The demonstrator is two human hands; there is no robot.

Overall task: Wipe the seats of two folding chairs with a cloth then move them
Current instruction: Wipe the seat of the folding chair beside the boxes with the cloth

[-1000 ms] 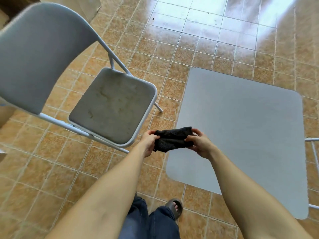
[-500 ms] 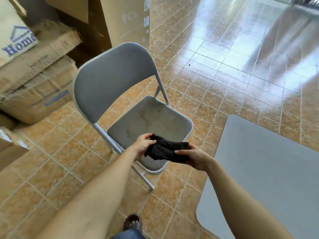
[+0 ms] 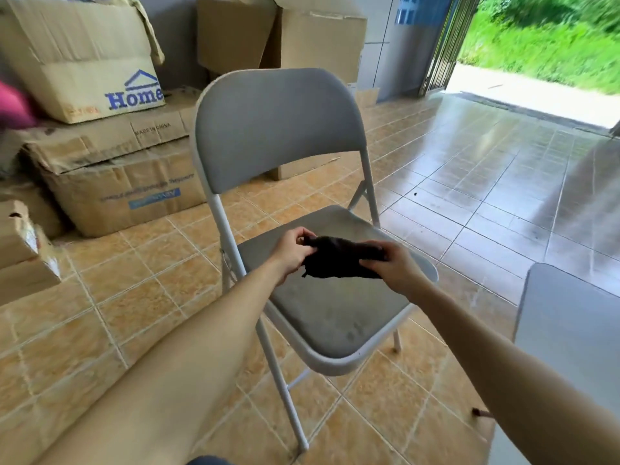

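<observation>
seat [image 3: 339,313] bare in front, backrest [image 3: 278,129] behind, boxes [image 3: 110,182] crowding left

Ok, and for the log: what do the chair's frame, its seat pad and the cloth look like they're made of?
Chair frame: thin tubing, probably metal, with a smooth pale grey-white painted finish. Seat pad: matte grey covering, vinyl or fabric, hard to tell; dull with dusty smudges. Cloth: soft dark textile, bunched and wrinkled between the left hand and right hand; looks fuzzy, maybe terry or microfibre.
</observation>
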